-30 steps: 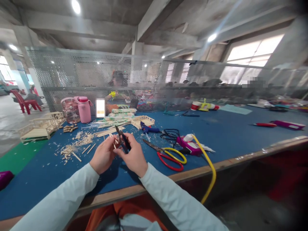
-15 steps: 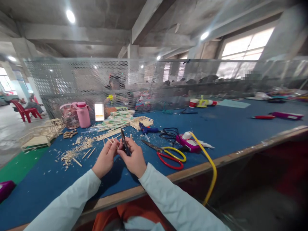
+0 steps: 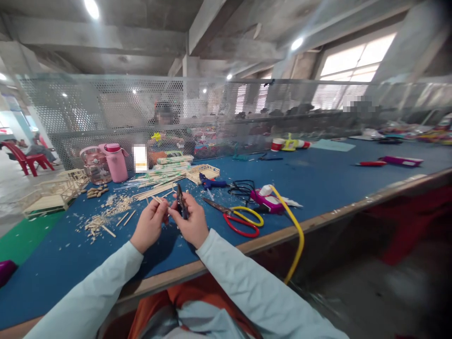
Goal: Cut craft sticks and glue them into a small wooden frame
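Observation:
My left hand [image 3: 149, 225] is closed around short wooden sticks [image 3: 156, 199], whose ends poke out at the upper left. Black-handled pliers [image 3: 181, 202] stand nearly upright in my right hand [image 3: 193, 222], jaws upward. The right thumb and fingertips come close to the left fingertips, and I cannot tell whether both hands touch the same stick. Left of my hands, wood chips and cut stick pieces [image 3: 95, 225] lie scattered on the blue table [image 3: 116, 268]. Long sticks [image 3: 158, 189] lie just behind my hands.
Scissors [image 3: 243, 219] with red and yellow handles lie to the right, near a blue glue gun [image 3: 211, 182] and a purple box [image 3: 268, 201]. A yellow cord [image 3: 298, 235] hangs over the edge. Wooden stick trays [image 3: 49, 200], peanuts [image 3: 97, 191] and a pink bottle [image 3: 116, 164] stand left.
The view has shifted a little, so everything sits slightly further left and higher. The sticks in my left hand look less fanned out. The pliers remain in my right hand.

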`<state>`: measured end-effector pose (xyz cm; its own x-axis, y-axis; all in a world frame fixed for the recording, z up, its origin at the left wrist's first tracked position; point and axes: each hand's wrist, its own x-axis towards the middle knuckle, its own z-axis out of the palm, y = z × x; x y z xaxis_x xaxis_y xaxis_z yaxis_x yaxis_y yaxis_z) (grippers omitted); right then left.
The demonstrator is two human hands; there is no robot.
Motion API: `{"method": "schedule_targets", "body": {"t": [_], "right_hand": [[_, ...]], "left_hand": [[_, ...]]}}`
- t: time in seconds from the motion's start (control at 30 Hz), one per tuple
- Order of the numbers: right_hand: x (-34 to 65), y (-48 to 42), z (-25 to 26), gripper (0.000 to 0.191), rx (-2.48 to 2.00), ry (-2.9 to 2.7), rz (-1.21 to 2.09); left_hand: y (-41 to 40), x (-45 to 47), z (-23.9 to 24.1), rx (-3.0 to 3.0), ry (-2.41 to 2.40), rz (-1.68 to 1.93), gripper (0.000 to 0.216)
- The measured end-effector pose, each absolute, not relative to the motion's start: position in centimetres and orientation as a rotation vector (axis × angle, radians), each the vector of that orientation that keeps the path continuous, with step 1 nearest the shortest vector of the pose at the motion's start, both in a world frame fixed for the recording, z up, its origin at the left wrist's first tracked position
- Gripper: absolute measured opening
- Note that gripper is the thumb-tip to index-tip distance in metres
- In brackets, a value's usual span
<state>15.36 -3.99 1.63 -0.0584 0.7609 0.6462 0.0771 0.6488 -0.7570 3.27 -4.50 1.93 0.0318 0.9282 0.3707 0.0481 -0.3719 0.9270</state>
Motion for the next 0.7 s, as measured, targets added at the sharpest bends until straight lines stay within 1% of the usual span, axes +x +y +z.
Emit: {"method": "schedule_targets", "body": {"t": [0.13,0.23,0.47,0.7], "right_hand": [[15.21,-3.96,1.64,0.033,-0.697,-1.500,0.788],[15.23,-3.97,1.68,0.032,-0.683,-1.476,0.849],[15.34,-3.98,1.74,0.029,-0.694,-1.437,0.877],[15.42,-4.19,1.80,0.033,-0.652,-1.508,0.950]], "left_hand": [[-4.35,3.27,1.63,1.532,0.991,1.404,0.034],[-4.45,3.32,1.72,1.550,0.989,1.392,0.034],[-4.38,3.34,1.86,1.490,0.978,1.434,0.037],[-4.10,2.86,2.52,1.260,0.891,1.372,0.036]]}}
